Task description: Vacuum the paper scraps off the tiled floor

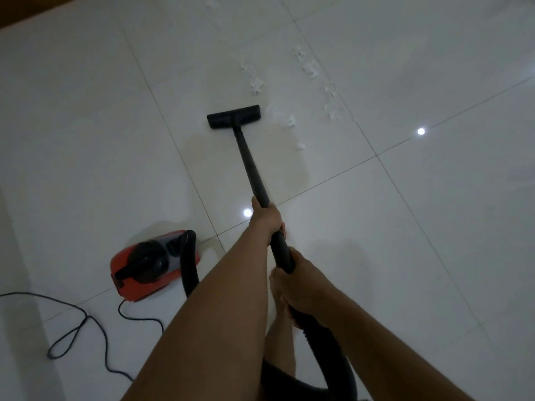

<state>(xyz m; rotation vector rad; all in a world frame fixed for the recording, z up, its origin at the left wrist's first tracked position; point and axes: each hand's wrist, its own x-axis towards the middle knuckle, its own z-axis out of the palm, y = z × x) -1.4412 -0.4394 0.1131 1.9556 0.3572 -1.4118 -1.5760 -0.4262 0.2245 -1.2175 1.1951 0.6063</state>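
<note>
Both hands hold the black wand (249,166): the left hand (267,218) has its fingers curled round the tube, and the right hand (295,280) wraps the thicker grip just behind it, where the hose (189,267) joins. Well ahead of the fingers, the floor head (234,116) sits flat on the tiled floor (434,227). The nearest paper scraps (282,118) lie just beside its right end, with 2 trails beyond. The wand looks stiff and light, so this 2-handed hold should steer it. The scraps look featherlight and may scatter if shoved.
</note>
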